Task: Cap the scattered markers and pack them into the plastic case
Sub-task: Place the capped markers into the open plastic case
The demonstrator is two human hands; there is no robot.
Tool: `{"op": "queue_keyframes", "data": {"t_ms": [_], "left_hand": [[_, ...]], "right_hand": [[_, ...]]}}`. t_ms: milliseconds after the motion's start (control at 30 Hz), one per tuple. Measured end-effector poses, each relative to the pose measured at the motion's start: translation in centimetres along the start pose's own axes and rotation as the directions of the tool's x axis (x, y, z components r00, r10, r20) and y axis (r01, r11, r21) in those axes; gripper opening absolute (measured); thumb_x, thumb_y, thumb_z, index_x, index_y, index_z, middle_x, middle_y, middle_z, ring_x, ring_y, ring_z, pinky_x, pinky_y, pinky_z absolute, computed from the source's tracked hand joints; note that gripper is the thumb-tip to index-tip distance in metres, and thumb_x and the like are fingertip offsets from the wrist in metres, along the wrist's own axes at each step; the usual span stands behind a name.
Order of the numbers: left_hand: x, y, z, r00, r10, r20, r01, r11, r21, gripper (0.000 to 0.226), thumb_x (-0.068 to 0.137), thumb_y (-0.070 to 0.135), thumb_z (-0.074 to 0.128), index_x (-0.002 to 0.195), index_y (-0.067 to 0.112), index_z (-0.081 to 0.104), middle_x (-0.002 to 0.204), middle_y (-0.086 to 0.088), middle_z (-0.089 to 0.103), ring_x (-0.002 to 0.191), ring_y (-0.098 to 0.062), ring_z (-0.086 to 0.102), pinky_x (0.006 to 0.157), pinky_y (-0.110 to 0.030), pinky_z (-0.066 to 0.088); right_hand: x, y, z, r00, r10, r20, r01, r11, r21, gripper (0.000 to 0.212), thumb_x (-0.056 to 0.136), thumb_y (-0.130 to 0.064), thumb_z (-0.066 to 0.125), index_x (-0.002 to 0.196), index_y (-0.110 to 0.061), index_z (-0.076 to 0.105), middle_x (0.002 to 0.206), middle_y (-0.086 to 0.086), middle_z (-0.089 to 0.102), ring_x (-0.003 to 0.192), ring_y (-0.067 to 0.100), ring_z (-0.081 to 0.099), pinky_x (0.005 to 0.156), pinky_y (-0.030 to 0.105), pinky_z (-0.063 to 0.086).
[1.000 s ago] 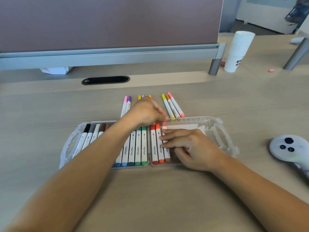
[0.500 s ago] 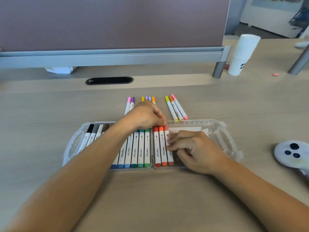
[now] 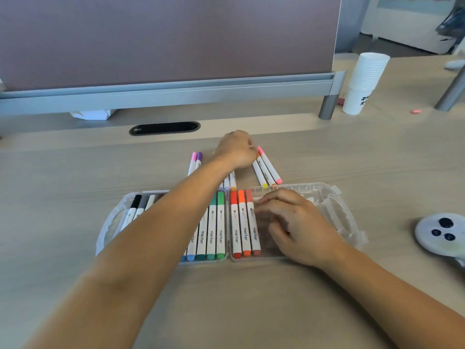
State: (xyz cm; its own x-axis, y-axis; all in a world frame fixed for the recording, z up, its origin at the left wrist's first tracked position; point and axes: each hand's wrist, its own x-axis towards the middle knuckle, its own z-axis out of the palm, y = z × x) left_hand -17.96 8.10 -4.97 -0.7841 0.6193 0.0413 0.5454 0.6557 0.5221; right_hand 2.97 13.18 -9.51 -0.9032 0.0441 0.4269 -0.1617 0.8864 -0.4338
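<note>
Pale wood-grain desk (image 3: 226,311) fills the view, backed by a mauve partition (image 3: 176,34) on a grey metal rail (image 3: 176,96), with a black cable slot (image 3: 164,128) in the desktop just in front of it. A stack of white paper cups (image 3: 364,81) stands at the far right, and a white controller (image 3: 437,233) lies near the right edge.

The clear plastic case (image 3: 110,222) lies open and flat in the middle of the desk. Its left half holds a row of capped markers, from black through to blue, teal and green (image 3: 221,222), partly hidden by the left forearm. Its right half holds red, orange and salmon markers (image 3: 245,222) against the hinge side.

Beyond the case, loose markers lie on the desk: a pink and purple pair (image 3: 195,162), a few under the left wrist, and a yellow, orange and pink trio (image 3: 268,172).

The left hand (image 3: 236,149) reaches over the case, its fingers curled down at the far ends of the trio; whether it pinches one cannot be told. The right hand (image 3: 297,227) rests in the right half, fingers loosely bent, tips touching the salmon marker and gripping nothing.
</note>
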Motion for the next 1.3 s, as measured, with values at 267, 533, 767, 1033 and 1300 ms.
{"op": "queue_keyframes", "data": {"t_ms": [267, 533, 767, 1033, 1300], "left_hand": [[2.9, 0.6, 1.9, 0.999, -0.045, -0.005, 0.045, 0.983, 0.18, 0.05, 0.094, 0.052, 0.047, 0.131, 0.019, 0.058, 0.138, -0.007, 0.049, 0.128, -0.033, 0.035, 0.104, -0.04, 0.035], [2.9, -3.3, -0.4, 0.997, -0.073, -0.006, 0.073, 0.981, 0.178, 0.041, 0.097, 0.047, 0.044, 0.125, 0.023, 0.062, 0.137, -0.004, 0.055, 0.13, -0.032, 0.038, 0.103, -0.043, 0.036], [3.0, -0.9, 0.8, 0.994, -0.003, 0.113, -0.015, 0.987, 0.158, 0.04, 0.094, 0.053, 0.048, 0.124, 0.031, 0.061, 0.139, -0.004, 0.052, 0.132, -0.029, 0.037, 0.106, -0.042, 0.032], [3.4, 0.6, 2.2, 0.999, -0.011, 0.036, 0.006, 0.99, 0.139, 0.055, 0.092, 0.07, 0.035, 0.076, 0.027, 0.067, 0.108, -0.001, 0.058, 0.113, -0.031, 0.035, 0.086, -0.04, 0.033], [2.7, 2.4, 2.6, 0.996, 0.079, 0.046, -0.073, 0.991, -0.108, 0.013, 0.085, 0.04, 0.069, 0.08, 0.03, 0.063, 0.09, 0.014, 0.064, 0.103, -0.015, 0.061, 0.09, -0.029, 0.045]], "right_hand": [[0.1, 0.0, -0.1, 0.999, 0.002, 0.039, -0.003, 1.0, 0.012, 0.041, 0.08, -0.024, 0.042, 0.106, -0.015, 0.073, 0.109, -0.003, 0.063, 0.103, 0.018, 0.06, 0.086, 0.04, 0.054], [0.2, -0.2, -0.1, 0.996, 0.04, 0.081, -0.039, 0.999, -0.013, 0.042, 0.084, -0.031, 0.039, 0.106, -0.017, 0.073, 0.111, -0.004, 0.064, 0.106, 0.014, 0.059, 0.091, 0.037, 0.053], [0.2, -0.6, -0.4, 0.99, 0.063, 0.124, -0.061, 0.998, -0.015, 0.047, 0.084, -0.036, 0.037, 0.109, -0.017, 0.073, 0.113, -0.002, 0.064, 0.107, 0.016, 0.059, 0.091, 0.037, 0.053], [0.3, -0.6, -0.5, 0.982, 0.082, 0.171, -0.079, 0.997, -0.025, 0.052, 0.085, -0.04, 0.034, 0.113, -0.019, 0.072, 0.116, -0.003, 0.063, 0.11, 0.014, 0.056, 0.095, 0.038, 0.051], [0.3, -0.4, -0.3, 0.982, 0.084, 0.168, -0.082, 0.996, -0.017, 0.049, 0.085, -0.037, 0.035, 0.111, -0.019, 0.073, 0.114, -0.002, 0.063, 0.107, 0.018, 0.057, 0.094, 0.041, 0.05]]}}
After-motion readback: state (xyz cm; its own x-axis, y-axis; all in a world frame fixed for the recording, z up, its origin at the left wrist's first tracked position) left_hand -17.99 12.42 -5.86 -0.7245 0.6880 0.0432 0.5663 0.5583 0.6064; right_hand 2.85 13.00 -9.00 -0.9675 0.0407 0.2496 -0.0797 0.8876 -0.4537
